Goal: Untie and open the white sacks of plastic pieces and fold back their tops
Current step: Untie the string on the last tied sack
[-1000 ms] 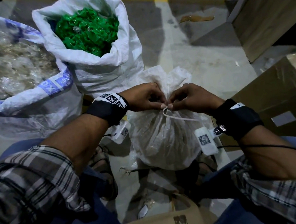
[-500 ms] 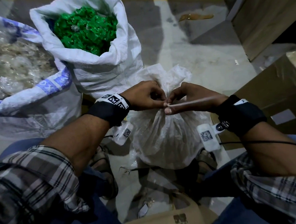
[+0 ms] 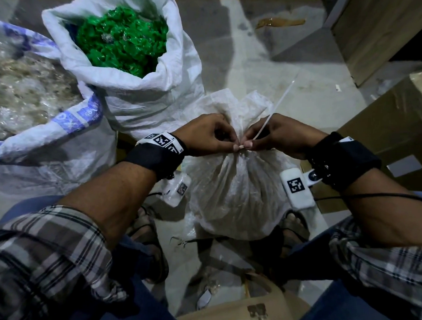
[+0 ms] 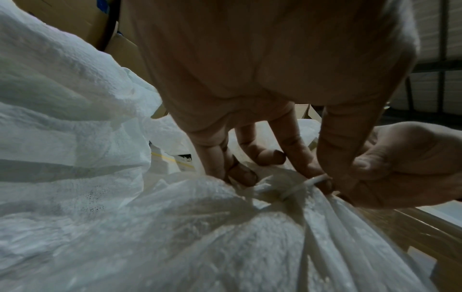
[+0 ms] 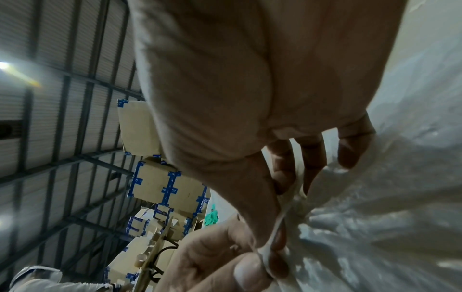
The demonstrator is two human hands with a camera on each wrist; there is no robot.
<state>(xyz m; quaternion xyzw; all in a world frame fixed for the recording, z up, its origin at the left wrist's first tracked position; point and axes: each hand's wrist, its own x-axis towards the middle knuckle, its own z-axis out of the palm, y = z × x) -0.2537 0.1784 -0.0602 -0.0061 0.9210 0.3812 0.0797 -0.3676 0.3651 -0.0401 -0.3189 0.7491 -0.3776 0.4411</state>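
A small white sack (image 3: 239, 195) stands tied between my feet, its neck bunched by a white tie (image 3: 267, 121). My left hand (image 3: 225, 143) and right hand (image 3: 258, 142) meet at the neck, thumbs together, and both pinch the tie's head. The tie's loose tail sticks up and away to the right. In the left wrist view the tie (image 4: 297, 188) wraps the gathered sack (image 4: 200, 237) under my fingertips. The right wrist view shows my right thumb and finger pinching the tie (image 5: 272, 237). Behind it, an open sack (image 3: 152, 101) with its top folded back holds green pieces (image 3: 123, 41).
A big sack of clear pieces (image 3: 15, 85) fills the left side. Cardboard boxes (image 3: 400, 128) stand close on the right, a wooden panel (image 3: 382, 25) behind them. A tan container (image 3: 239, 314) sits near my knees. Bare concrete floor (image 3: 248, 58) lies beyond the sacks.
The tie's tail swung from a loop hanging toward me, across my right hand, to pointing up and away. Both hands stayed at the sack's neck.
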